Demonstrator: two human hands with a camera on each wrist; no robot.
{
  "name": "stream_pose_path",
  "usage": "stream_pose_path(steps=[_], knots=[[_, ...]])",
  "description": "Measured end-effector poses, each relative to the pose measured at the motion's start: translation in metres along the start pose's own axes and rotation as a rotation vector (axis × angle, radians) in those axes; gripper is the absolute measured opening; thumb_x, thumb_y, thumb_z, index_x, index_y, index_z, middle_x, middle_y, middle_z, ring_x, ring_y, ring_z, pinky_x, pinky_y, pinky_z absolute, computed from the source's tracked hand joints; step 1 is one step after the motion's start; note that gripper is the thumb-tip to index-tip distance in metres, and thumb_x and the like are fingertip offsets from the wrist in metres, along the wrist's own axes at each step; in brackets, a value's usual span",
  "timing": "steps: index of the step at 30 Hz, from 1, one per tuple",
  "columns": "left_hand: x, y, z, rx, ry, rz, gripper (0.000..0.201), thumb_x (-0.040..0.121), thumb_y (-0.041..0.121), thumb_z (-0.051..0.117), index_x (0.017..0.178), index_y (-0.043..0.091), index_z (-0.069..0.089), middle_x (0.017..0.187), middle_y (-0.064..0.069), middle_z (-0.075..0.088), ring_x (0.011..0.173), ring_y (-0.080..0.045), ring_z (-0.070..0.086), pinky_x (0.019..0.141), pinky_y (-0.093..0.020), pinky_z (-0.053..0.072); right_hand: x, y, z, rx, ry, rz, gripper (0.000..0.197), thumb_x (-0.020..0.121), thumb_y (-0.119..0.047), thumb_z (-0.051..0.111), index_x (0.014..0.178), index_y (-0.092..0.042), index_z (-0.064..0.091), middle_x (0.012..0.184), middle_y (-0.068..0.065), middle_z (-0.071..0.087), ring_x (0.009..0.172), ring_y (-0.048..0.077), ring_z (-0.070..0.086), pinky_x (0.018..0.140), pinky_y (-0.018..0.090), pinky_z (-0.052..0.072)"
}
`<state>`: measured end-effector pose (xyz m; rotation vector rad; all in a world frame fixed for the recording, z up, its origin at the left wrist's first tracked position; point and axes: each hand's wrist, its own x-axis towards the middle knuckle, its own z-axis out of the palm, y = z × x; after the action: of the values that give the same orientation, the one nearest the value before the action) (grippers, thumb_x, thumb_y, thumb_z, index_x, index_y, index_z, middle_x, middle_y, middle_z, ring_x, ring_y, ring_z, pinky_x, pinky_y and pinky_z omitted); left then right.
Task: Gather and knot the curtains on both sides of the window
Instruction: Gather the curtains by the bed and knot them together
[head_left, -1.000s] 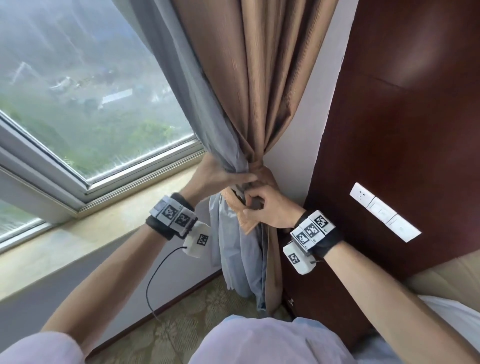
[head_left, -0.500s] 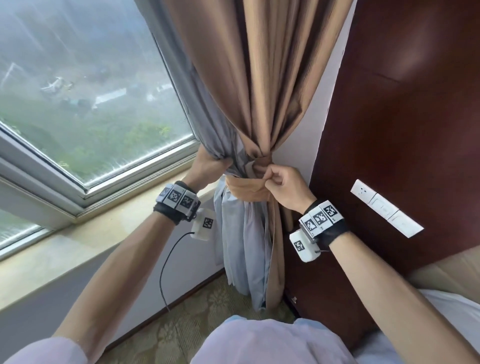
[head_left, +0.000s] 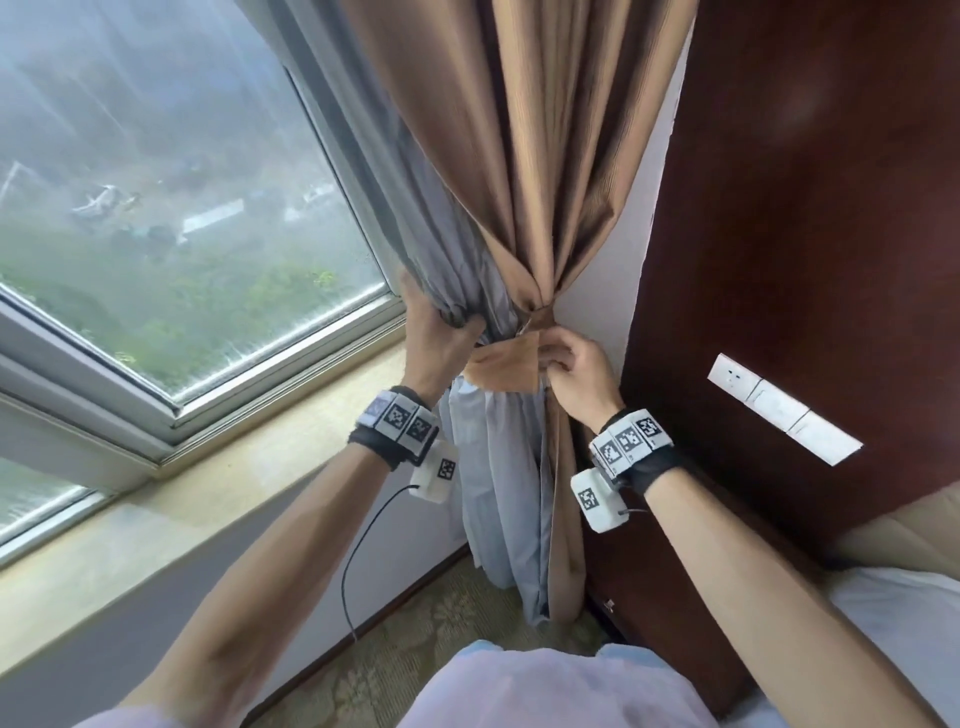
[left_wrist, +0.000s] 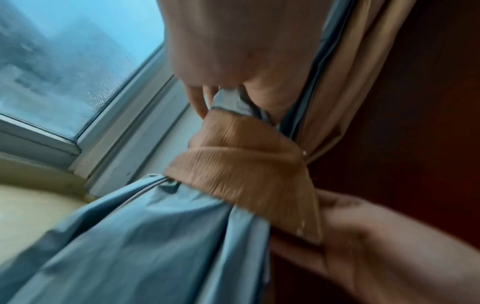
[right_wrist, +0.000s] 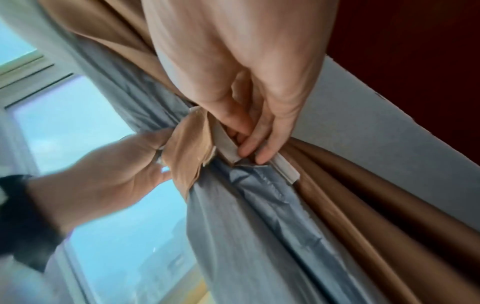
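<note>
standing by the window (head_left: 171, 218), the person has the right-side curtain (head_left: 524, 171) bunched at sill height against the wall, its grey lining (head_left: 498, 467) hanging below a tan tie-back band (head_left: 506, 369) wrapped across the front. the left hand (head_left: 434, 338) grips the gathered folds just above the band, fingers curled round them. the right hand (head_left: 576, 371) pinches the band's end beside the dark wood panel (head_left: 805, 234); from the wrist view its fingers (right_wrist: 262, 148) seem to press a pale strip, though it's blurred. this looks like the fastening step for this side. next, i'd guess, that end needs pulling snug and securing while the left hand holds the bundle tight.
</note>
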<state>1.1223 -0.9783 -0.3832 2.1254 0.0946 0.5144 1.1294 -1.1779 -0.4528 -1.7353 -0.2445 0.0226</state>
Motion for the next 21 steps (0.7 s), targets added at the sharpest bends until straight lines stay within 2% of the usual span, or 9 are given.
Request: stream_pose_path(steps=[2, 4, 7, 9, 11, 13, 15, 18, 21], knots=[[-0.013, -0.003, 0.004, 0.112, 0.171, 0.151, 0.091, 0.070, 0.018, 0.079, 0.147, 0.002, 0.034, 0.154, -0.016, 0.033, 0.142, -0.032, 0.044, 0.115, -0.043, 0.046, -0.002, 0.001, 0.000, 0.035, 0.001, -0.004, 0.051, 0.085, 0.022, 0.048, 0.107, -0.018, 0.071, 0.102, -0.001, 0.077, 0.098, 0.013, 0.074, 0.095, 0.034, 0.058], [-0.029, -0.003, 0.000, 0.258, 0.392, 0.444, 0.095, 0.075, 0.020, 0.087, 0.148, 0.005, 0.029, 0.156, -0.018, 0.028, 0.147, -0.035, 0.033, 0.124, -0.040, 0.031, -0.002, 0.005, -0.003, 0.058, -0.016, -0.017, 0.050, 0.085, 0.019, 0.054, 0.106, -0.023, 0.071, 0.104, -0.001, 0.077, 0.100, 0.016, 0.074, 0.098, 0.036, 0.058], [-0.050, 0.003, 0.000, 0.460, 0.419, 0.849, 0.050, 0.089, 0.033, 0.081, 0.121, 0.010, 0.049, 0.123, -0.013, 0.057, 0.111, -0.027, 0.056, 0.097, -0.036, 0.044, -0.006, 0.003, -0.005, 0.033, -0.074, -0.034, 0.040, 0.085, 0.014, 0.063, 0.110, -0.017, 0.071, 0.106, 0.000, 0.077, 0.100, 0.016, 0.075, 0.091, 0.025, 0.058], [-0.053, 0.004, 0.003, 0.672, 0.144, 0.838, 0.035, 0.097, 0.041, 0.069, 0.113, 0.013, 0.056, 0.104, -0.007, 0.071, 0.094, -0.025, 0.064, 0.086, -0.035, 0.043, -0.006, 0.002, 0.000, 0.039, -0.088, -0.058, 0.037, 0.085, 0.015, 0.065, 0.109, -0.014, 0.069, 0.102, 0.000, 0.074, 0.093, 0.010, 0.074, 0.082, 0.018, 0.057], [-0.052, 0.004, 0.005, 0.837, -0.041, 0.694, 0.038, 0.089, 0.049, 0.075, 0.103, 0.015, 0.064, 0.093, -0.001, 0.074, 0.093, -0.024, 0.064, 0.088, -0.037, 0.040, -0.003, 0.002, 0.004, 0.038, -0.087, -0.056, 0.035, 0.087, 0.016, 0.067, 0.109, -0.011, 0.071, 0.097, -0.001, 0.073, 0.087, 0.005, 0.072, 0.079, 0.018, 0.057], [-0.048, 0.004, 0.005, 0.876, -0.126, 0.633, 0.036, 0.082, 0.053, 0.076, 0.085, 0.019, 0.066, 0.081, 0.004, 0.074, 0.089, -0.023, 0.059, 0.088, -0.038, 0.035, -0.001, 0.000, 0.004, -0.036, -0.076, -0.103, 0.027, 0.089, 0.007, 0.072, 0.108, -0.012, 0.074, 0.096, -0.002, 0.075, 0.086, 0.009, 0.074, 0.085, 0.030, 0.062], [-0.046, -0.002, 0.004, 0.772, -0.187, 0.627, 0.032, 0.088, 0.053, 0.064, 0.079, 0.022, 0.064, 0.080, 0.006, 0.074, 0.088, -0.022, 0.056, 0.088, -0.041, 0.035, 0.000, -0.005, -0.005, -0.273, 0.003, -0.302, 0.017, 0.090, -0.010, 0.075, 0.107, -0.017, 0.076, 0.101, -0.003, 0.073, 0.088, 0.019, 0.073, 0.083, 0.043, 0.062], [-0.051, -0.013, -0.004, 0.632, -0.172, 0.718, 0.035, 0.095, 0.049, 0.056, 0.078, 0.020, 0.066, 0.083, 0.007, 0.076, 0.090, -0.022, 0.058, 0.088, -0.042, 0.036, 0.009, -0.018, -0.024, -0.655, 0.098, -0.628, 0.032, 0.089, -0.023, 0.080, 0.120, -0.016, 0.074, 0.110, 0.004, 0.065, 0.096, 0.026, 0.065, 0.084, 0.042, 0.057], [-0.061, -0.019, -0.010, 0.638, -0.095, 0.846, 0.033, 0.095, 0.044, 0.062, 0.084, 0.017, 0.077, 0.087, 0.008, 0.078, 0.100, -0.019, 0.057, 0.091, -0.036, 0.036, 0.027, -0.028, -0.037, -0.771, 0.049, -0.797, 0.034, 0.089, -0.028, 0.083, 0.120, -0.016, 0.074, 0.108, 0.008, 0.063, 0.089, 0.026, 0.061, 0.076, 0.042, 0.056]])
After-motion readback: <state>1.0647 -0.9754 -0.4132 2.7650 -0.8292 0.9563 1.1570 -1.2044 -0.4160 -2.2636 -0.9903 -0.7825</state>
